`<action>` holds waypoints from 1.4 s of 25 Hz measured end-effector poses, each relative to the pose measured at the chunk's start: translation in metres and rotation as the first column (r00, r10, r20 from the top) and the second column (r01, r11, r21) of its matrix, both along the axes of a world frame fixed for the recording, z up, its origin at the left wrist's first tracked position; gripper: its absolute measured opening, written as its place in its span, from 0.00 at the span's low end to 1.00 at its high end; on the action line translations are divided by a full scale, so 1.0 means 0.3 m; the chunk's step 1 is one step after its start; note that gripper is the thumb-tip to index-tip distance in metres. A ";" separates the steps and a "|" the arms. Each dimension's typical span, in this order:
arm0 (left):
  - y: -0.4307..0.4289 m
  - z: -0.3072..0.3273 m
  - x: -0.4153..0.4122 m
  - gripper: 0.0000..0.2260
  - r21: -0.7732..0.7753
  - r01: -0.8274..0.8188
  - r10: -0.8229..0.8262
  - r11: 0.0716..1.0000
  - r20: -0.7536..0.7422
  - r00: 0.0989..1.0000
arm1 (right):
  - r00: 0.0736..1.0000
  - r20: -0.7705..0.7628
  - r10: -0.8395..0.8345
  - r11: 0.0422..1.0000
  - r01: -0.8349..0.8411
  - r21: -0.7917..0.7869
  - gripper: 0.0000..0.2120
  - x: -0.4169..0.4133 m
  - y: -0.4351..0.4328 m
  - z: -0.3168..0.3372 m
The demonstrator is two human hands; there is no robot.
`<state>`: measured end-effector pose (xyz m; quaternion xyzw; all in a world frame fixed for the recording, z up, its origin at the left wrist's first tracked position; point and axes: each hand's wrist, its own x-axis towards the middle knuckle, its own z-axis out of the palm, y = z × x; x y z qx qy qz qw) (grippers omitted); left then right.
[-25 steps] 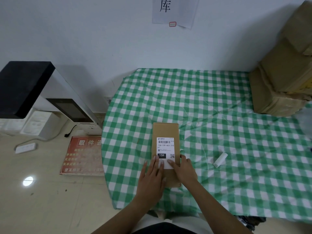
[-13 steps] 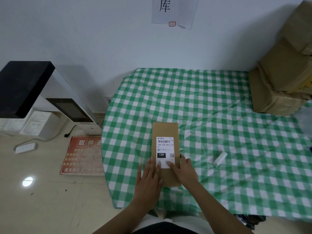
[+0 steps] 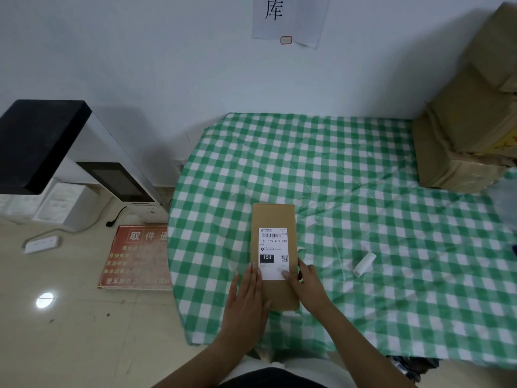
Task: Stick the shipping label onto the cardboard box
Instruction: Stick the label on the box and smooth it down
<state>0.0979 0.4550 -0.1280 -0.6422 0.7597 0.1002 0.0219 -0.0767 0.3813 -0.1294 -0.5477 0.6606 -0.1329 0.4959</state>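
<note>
Near the counter's front edge, both flat, open hands, left hand and right hand, grip nothing; rub the label's near edge firmly onto the box, corners too.

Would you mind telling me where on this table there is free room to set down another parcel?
The widest bare patch of tablecloth runs from the cardboard box back to the wall, bordered on the right by the stacked cartons. A second lies nearer, beyond the white roll. The near left is crowded: both hands press the shipping label.
</note>
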 end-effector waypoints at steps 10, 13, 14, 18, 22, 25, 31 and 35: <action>-0.074 0.023 -0.063 0.28 0.002 0.068 -0.068 0.998 -0.076 0.995 | 0.989 -0.117 -0.085 0.995 0.078 -0.062 0.38 0.030 -0.047 0.018; -0.081 0.020 -0.066 0.24 -0.028 0.062 -0.064 0.998 -0.082 0.995 | 0.980 -0.170 -0.104 0.994 0.095 -0.062 0.33 0.053 -0.060 0.020; -0.082 0.017 -0.066 0.24 -0.032 0.066 -0.068 0.997 -0.072 0.995 | 0.976 -0.188 -0.107 0.994 0.098 -0.056 0.31 0.056 -0.068 0.018; -0.086 -0.003 -0.067 0.25 -0.013 0.077 -0.077 0.997 -0.047 0.996 | 0.968 -0.228 -0.104 0.995 0.099 -0.032 0.28 0.064 -0.104 0.014; -0.095 0.002 -0.068 0.25 0.003 0.068 -0.068 0.998 -0.053 0.996 | 0.952 -0.295 -0.086 0.995 0.069 -0.066 0.25 0.088 -0.110 0.019; -0.101 0.010 -0.068 0.24 -0.025 0.059 -0.061 0.998 -0.065 0.996 | 0.946 -0.313 -0.081 0.995 0.057 -0.085 0.28 0.082 -0.113 0.019; -0.117 0.018 -0.067 0.22 -0.054 0.070 -0.074 0.996 -0.079 0.994 | 0.918 -0.395 -0.047 0.998 0.023 -0.066 0.30 0.084 -0.187 0.026; -0.120 0.016 -0.065 0.23 -0.061 0.085 -0.089 0.995 -0.074 0.993 | 0.909 -0.413 -0.056 0.997 0.033 -0.064 0.27 0.084 -0.228 0.025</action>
